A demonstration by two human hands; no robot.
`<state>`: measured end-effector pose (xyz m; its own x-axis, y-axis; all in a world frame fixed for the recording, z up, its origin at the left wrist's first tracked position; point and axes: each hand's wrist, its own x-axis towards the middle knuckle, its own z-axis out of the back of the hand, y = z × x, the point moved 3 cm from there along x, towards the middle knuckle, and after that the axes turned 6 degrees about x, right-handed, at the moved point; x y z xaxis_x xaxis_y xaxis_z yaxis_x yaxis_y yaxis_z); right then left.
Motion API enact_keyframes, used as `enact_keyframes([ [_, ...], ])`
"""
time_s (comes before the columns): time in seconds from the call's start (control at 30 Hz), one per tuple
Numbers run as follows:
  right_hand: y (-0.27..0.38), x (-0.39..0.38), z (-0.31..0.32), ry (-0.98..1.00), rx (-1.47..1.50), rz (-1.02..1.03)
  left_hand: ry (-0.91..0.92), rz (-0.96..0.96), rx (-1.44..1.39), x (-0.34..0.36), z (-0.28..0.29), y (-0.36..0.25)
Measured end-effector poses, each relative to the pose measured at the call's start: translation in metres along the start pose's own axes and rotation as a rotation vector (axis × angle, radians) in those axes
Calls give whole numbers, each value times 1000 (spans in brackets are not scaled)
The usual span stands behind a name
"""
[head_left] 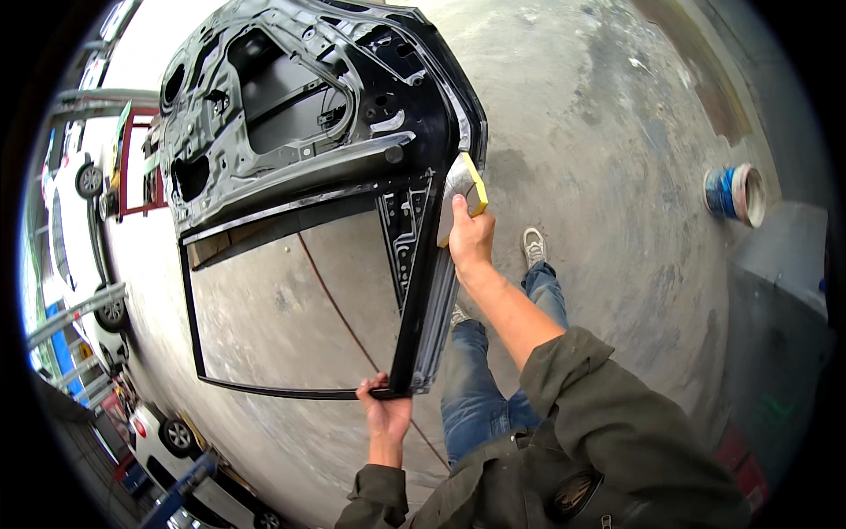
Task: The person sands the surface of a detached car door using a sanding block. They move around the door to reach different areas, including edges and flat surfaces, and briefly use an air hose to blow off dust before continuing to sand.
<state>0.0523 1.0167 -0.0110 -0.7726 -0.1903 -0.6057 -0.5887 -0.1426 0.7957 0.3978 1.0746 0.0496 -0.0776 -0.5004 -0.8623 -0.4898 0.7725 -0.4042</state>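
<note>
The door (300,167) is in front of the person, its window frame (423,291) toward the body and its panel, full of cut-outs, farther off; what bears it cannot be made out. The right hand (471,234) grasps a yellow-edged pad (464,181), thumb on the grey face and the other fingers mostly hidden, at the frame's outer edge near where it joins the panel. The left hand (385,414) has its fingers curled around the frame's near corner.

The work looks to be under way rather than finished, since the pad is at the door and both hands are occupied. The strip along the outer edge looks grey and streaked, so part of it may be done (though the streaks could equally be shine). The slim black bars around the window opening look darker and more even, and may be what is left. The panel mixes dull grey with glossy black, and one view cannot settle which areas were worked. A bucket (724,193) stands on the floor (608,141), well apart to the right.
</note>
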Motion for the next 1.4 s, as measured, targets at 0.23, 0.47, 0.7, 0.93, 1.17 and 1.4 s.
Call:
enact_keyframes([
  [0.23,-53,-113,31,-120,-40,130,217,248,126,3,-8,3],
  [0.47,-87,-265,65,28,-107,-54,206,284,248,3,-2,-6],
  [0.7,-25,-290,67,130,-228,380,260,323,357,11,9,-22],
  [0.93,-60,-269,13,157,-420,481,322,374,532,9,15,-20],
  [1.17,-28,-154,-22,96,-492,612,138,345,439,-12,-9,-18],
  [1.4,14,-26,-46,5,-389,635,223,383,394,-3,2,-18],
])
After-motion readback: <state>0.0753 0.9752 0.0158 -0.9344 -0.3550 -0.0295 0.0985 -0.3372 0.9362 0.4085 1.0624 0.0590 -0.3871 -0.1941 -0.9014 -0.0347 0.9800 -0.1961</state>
